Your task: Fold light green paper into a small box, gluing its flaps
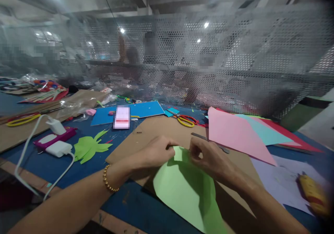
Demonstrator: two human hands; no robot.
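A sheet of light green paper point(182, 188) is held up over a piece of brown cardboard point(153, 129), its near part curving down toward me. My left hand point(160, 150), with a gold bead bracelet point(105, 178) on the wrist, pinches the sheet's far edge. Close beside it, my right hand point(203, 152) is closed on the same edge, fingers curled. Between the two hands a small strip of the edge looks folded over. A thin grey metal tool, perhaps a blade or ruler point(224, 150), lies on the cardboard just beyond my right hand.
Scissors point(185, 122) lie behind the cardboard. At right are pink paper point(235, 136) and a blurred yellow object point(311, 192). Left are cut green leaf shapes point(90, 147), a purple power strip point(45, 142) with white chargers, and a phone point(121, 117). Perforated metal mesh point(167, 60) stands behind.
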